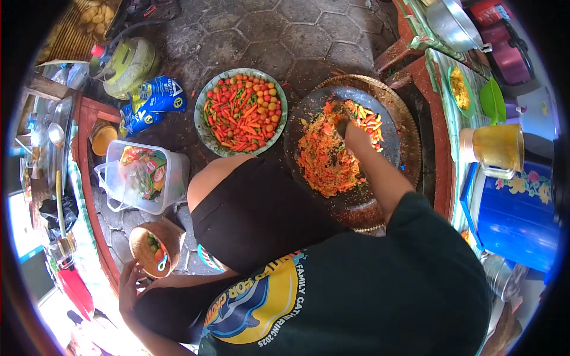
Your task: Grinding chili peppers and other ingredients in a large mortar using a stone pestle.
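My right hand grips a dark pestle, mostly hidden by the fingers. It presses into a coarse mash of red chili on a wide stone mortar. Whole small chilies, orange, yellow and red, lie at the mortar's upper right. Beside it on the floor, an enamel basin holds red and green chilies and small tomatoes. My left hand rests by my left knee, fingers apart, close to a round brown bowl. Inside that bowl are a few vegetables and a light blue-handled utensil.
A round woven tray lies beneath the mortar. Left of me stand a clear plastic tub of packets, a blue packet and a green gas cylinder. Red-framed tables flank both sides; a blender jug lies near the right edge.
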Action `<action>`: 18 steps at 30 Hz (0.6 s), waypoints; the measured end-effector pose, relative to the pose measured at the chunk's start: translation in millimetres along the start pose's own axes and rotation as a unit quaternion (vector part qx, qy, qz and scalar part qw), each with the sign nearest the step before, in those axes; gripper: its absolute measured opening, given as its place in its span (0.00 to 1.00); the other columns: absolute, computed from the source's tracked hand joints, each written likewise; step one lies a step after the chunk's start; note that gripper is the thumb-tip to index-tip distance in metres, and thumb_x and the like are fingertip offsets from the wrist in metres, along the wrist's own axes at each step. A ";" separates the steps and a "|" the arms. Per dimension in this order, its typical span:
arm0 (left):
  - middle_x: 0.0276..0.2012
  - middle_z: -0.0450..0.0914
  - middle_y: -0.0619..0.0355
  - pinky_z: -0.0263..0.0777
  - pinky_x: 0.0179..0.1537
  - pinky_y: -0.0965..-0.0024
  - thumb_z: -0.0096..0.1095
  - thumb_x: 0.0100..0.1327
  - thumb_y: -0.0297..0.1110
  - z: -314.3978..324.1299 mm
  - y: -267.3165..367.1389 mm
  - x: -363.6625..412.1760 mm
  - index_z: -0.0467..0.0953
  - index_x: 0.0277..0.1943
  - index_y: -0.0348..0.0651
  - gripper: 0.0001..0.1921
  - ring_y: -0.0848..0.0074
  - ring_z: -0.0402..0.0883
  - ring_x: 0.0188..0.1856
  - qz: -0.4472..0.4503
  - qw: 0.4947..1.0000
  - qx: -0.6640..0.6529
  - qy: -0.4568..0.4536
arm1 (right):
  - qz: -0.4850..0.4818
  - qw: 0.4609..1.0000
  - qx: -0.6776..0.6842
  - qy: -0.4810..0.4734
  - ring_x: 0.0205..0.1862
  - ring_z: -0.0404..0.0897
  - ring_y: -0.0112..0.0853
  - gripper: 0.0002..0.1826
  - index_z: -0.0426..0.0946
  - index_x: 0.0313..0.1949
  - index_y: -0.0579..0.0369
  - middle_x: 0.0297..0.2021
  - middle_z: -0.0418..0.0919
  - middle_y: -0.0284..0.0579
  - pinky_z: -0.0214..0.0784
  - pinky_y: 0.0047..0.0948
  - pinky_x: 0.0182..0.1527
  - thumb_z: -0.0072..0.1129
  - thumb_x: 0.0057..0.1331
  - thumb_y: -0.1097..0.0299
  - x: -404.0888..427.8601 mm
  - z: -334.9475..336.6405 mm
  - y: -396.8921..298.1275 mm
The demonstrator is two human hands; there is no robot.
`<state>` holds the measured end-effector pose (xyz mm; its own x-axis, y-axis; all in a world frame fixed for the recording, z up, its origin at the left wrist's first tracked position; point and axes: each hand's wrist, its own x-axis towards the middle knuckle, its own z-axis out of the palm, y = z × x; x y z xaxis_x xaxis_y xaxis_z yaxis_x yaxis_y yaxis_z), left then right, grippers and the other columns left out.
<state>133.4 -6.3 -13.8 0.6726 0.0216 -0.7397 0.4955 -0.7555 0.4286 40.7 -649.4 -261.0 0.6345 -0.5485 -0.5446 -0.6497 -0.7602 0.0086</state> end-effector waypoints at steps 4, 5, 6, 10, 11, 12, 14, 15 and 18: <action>0.49 0.71 0.55 0.69 0.38 0.76 0.46 0.66 0.39 3.8 8.1 5.8 0.64 0.59 0.41 0.21 0.75 0.73 0.42 0.099 0.995 0.020 0.024 | -0.057 0.982 -0.041 -0.175 0.27 0.81 0.43 0.05 0.73 0.22 0.67 0.24 0.78 0.57 0.71 0.40 0.26 0.59 0.44 0.78 18.0 -59.4 -16.3; 0.49 0.71 0.55 0.69 0.38 0.76 0.46 0.66 0.39 3.2 8.9 5.9 0.64 0.59 0.41 0.21 0.75 0.73 0.42 0.103 0.994 0.020 0.025 | -0.071 0.989 -0.028 -0.126 0.29 0.81 0.44 0.08 0.74 0.26 0.66 0.26 0.79 0.57 0.72 0.41 0.27 0.60 0.44 0.78 4.3 -50.0 -20.2; 0.49 0.71 0.55 0.69 0.38 0.76 0.46 0.66 0.39 4.7 9.6 3.6 0.64 0.59 0.41 0.21 0.76 0.73 0.42 0.105 0.994 0.027 0.024 | -0.081 0.993 -0.028 -0.080 0.32 0.81 0.45 0.10 0.74 0.29 0.65 0.29 0.79 0.57 0.72 0.41 0.29 0.60 0.44 0.78 -13.7 -37.1 -30.3; 0.48 0.71 0.55 0.68 0.37 0.77 0.46 0.66 0.39 7.4 9.8 -9.8 0.64 0.59 0.40 0.21 0.77 0.73 0.42 0.081 0.997 -0.009 0.016 | 0.025 0.995 0.065 0.073 0.40 0.80 0.46 0.18 0.72 0.38 0.61 0.35 0.79 0.58 0.73 0.45 0.34 0.64 0.44 0.76 -31.0 61.8 -31.2; 0.48 0.71 0.55 0.68 0.37 0.77 0.46 0.66 0.39 6.2 3.0 -11.1 0.64 0.59 0.40 0.21 0.77 0.73 0.42 0.079 0.997 -0.012 0.021 | 0.019 0.995 0.065 0.073 0.40 0.80 0.46 0.18 0.72 0.38 0.61 0.35 0.79 0.58 0.73 0.45 0.34 0.64 0.44 0.76 -25.0 50.8 -26.1; 0.48 0.71 0.55 0.68 0.37 0.77 0.46 0.66 0.39 1.1 -5.2 -7.6 0.64 0.59 0.40 0.21 0.77 0.73 0.42 0.058 0.998 -0.025 0.015 | -0.018 0.999 0.014 0.027 0.35 0.80 0.44 0.16 0.73 0.35 0.61 0.32 0.79 0.55 0.73 0.43 0.31 0.64 0.45 0.74 -11.8 27.0 -13.5; 0.47 0.71 0.56 0.68 0.37 0.77 0.47 0.66 0.38 -4.2 -12.0 -2.6 0.64 0.59 0.40 0.21 0.77 0.73 0.42 0.043 0.998 -0.037 0.005 | 0.014 0.986 0.041 -0.160 0.25 0.78 0.38 0.11 0.74 0.29 0.60 0.24 0.78 0.47 0.70 0.38 0.24 0.65 0.47 0.72 20.5 -8.5 22.5; 0.47 0.71 0.56 0.68 0.37 0.77 0.46 0.66 0.38 -2.9 -11.8 0.3 0.65 0.59 0.40 0.20 0.77 0.73 0.42 0.051 0.998 -0.042 0.010 | 0.074 0.946 0.117 -0.293 0.20 0.75 0.34 0.09 0.73 0.25 0.59 0.20 0.76 0.42 0.68 0.35 0.20 0.65 0.47 0.70 43.2 -26.1 40.4; 0.47 0.71 0.57 0.68 0.36 0.77 0.47 0.66 0.38 -0.5 -18.2 -0.3 0.65 0.58 0.40 0.20 0.78 0.74 0.41 0.079 0.996 -0.037 0.020 | 0.096 0.918 0.244 -0.296 0.14 0.69 0.28 0.08 0.72 0.18 0.59 0.15 0.70 0.40 0.60 0.29 0.14 0.63 0.46 0.74 44.2 -85.3 59.0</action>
<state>124.5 7.8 -21.1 0.7661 -0.0662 -0.6393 0.4204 -0.7008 0.5764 66.1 -748.1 -213.0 0.2440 -0.2601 -0.9342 -0.9276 -0.3436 -0.1467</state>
